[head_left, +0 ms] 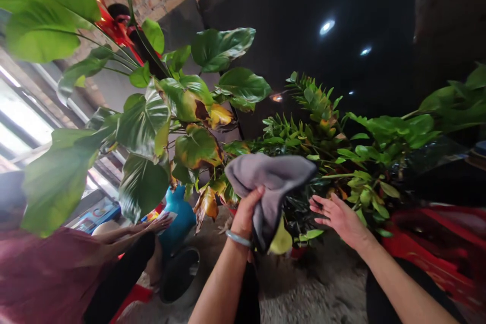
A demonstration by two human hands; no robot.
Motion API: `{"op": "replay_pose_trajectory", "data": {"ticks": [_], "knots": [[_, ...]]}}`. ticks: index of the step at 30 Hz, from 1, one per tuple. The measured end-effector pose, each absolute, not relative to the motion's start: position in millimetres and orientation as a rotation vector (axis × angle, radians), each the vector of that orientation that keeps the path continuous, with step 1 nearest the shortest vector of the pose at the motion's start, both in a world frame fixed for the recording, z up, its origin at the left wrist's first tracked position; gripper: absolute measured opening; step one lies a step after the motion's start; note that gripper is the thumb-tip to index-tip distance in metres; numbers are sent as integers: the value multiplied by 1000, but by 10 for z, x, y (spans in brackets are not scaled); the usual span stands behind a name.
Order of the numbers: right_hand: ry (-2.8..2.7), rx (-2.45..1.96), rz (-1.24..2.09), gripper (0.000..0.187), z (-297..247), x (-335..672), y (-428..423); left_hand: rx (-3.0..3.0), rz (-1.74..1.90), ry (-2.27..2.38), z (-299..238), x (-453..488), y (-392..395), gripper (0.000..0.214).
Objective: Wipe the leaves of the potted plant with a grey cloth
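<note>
A grey cloth [269, 174] with a dark edge hangs in my left hand [246, 212], pinched between the thumb and fingers. A pale bangle circles that wrist. To the right, my right hand [339, 217] is held out with its fingers apart and nothing in it, close to the lower leaves of a bushy green plant [368, 162]. Beyond the cloth on the left rises a large-leaved plant [152, 116]; several of its lower leaves are yellow and brown. A yellow leaf or rounded yellow thing [281, 240] shows partly behind the cloth.
On the left sits another person in a dark pink shirt [49, 273], hands near a blue vase [180, 217]. A dark bucket [180, 278] stands on the floor. Red bags [433, 248] lie at the right. Behind the plants is a shiny black panel [304, 0].
</note>
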State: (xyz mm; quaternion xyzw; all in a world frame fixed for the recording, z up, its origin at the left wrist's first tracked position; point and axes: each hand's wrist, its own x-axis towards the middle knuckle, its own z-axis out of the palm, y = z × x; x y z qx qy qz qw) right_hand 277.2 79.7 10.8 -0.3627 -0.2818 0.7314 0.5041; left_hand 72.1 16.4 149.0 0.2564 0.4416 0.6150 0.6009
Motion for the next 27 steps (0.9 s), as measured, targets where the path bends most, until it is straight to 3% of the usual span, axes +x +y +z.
{"op": "replay_pose_trajectory", "data": {"ticks": [2,5,8,10,13,17,20,24,27], "knots": [[-697,-880,1769,48,112,2772,792,502,1509,1069,1577,661,262,18],[-695,-880,1789,44,91,2784,800,541,1422,1233,1216,640,177,19],[-713,-891,1804,43,53,2805,818,739,1182,1130,686,638,-102,57],[-730,-892,1796,45,40,2812,820,845,1104,1084,560,605,-239,68],[-719,-901,1764,48,53,2802,802,871,1263,1090,843,480,-191,60],[-713,-896,1763,47,99,2779,770,579,1591,1113,1417,292,156,20],[-689,-916,1767,42,130,2781,758,394,1631,1277,1355,271,215,4],[-671,-967,1761,41,140,2809,752,434,1256,1428,820,245,-145,22],[-680,-953,1762,41,109,2827,759,502,1173,1316,787,116,-345,26]]}}
